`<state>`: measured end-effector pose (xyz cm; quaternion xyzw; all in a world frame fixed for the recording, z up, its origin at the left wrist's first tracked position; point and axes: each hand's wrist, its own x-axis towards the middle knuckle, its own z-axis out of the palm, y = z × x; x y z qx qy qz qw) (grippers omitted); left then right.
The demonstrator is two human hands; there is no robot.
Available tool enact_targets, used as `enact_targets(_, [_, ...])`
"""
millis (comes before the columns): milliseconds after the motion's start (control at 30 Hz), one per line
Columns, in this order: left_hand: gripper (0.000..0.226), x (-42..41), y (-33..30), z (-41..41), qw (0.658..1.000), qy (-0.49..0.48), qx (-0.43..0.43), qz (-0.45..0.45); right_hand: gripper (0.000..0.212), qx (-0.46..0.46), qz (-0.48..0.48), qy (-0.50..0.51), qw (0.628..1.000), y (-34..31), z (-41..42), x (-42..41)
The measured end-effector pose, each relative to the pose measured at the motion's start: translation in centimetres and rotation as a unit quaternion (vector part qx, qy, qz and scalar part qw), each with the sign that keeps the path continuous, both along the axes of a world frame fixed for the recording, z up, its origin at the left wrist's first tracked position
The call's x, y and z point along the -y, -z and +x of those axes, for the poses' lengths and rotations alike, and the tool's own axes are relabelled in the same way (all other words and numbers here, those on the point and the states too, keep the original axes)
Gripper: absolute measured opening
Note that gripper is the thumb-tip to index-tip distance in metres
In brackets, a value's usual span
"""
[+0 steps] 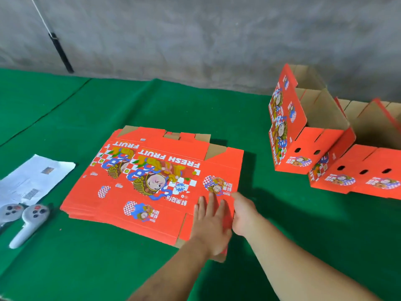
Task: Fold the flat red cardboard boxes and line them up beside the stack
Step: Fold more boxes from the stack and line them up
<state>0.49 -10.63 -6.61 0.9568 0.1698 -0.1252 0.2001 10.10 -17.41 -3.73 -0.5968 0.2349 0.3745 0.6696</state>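
Note:
A stack of flat red cardboard boxes (152, 177) printed with "FRESH FRUIT" lies on the green table cover in the middle. My left hand (211, 222) presses flat on the stack's near right corner, fingers straight. My right hand (244, 211) is at the right edge of the top sheet, fingers curled under that edge, thumb on top. To the right stand folded red boxes: one (303, 146) with its lid up, and another (364, 170) beside it, partly cut off by the frame.
White papers (32, 179) and two grey controllers (28, 216) lie at the left. A grey wall (195, 40) runs behind the table, with a black rod (61, 53) leaning against it. Bare green cover (86, 268) lies in front.

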Motion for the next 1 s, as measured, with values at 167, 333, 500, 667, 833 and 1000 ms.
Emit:
enact_targets(167, [0.075, 3.5, -1.9, -0.8, 0.974, 0.068, 0.099, -0.193, 0.036, 0.009, -0.070, 0.060, 0.996, 0.3, 2.5, 4.8])
enact_targets(333, [0.041, -0.7, -5.3, -1.3, 0.879, -0.118, 0.338, -0.314, 0.039, 0.066, -0.143, 0.094, 0.983, 1.2, 3.4, 12.7])
enact_targets(500, [0.063, -9.9, -2.0, -3.2, 0.935, -0.255, 0.243, -0.050, 0.032, 0.089, -0.150, 0.129, 0.976, 2.5, 3.1, 17.7])
enact_targets(667, [0.057, -12.9, 2.6, -4.4, 0.988, -0.086, 0.103, 0.073, 0.045, 0.086, -0.147, 0.147, 0.974, 3.5, 2.7, 20.2])
enact_targets(833, [0.075, -16.1, 2.0, -4.0, 0.987, -0.023, 0.047, 0.153, 0.041, 0.077, -0.107, 0.195, 0.972, 3.3, 2.8, 22.0])
enact_targets(1000, [0.075, -19.6, 0.9, -1.9, 0.983, -0.028, -0.025, 0.181, 0.022, 0.067, -0.054, 0.251, 0.964, 2.3, 3.5, 23.0])
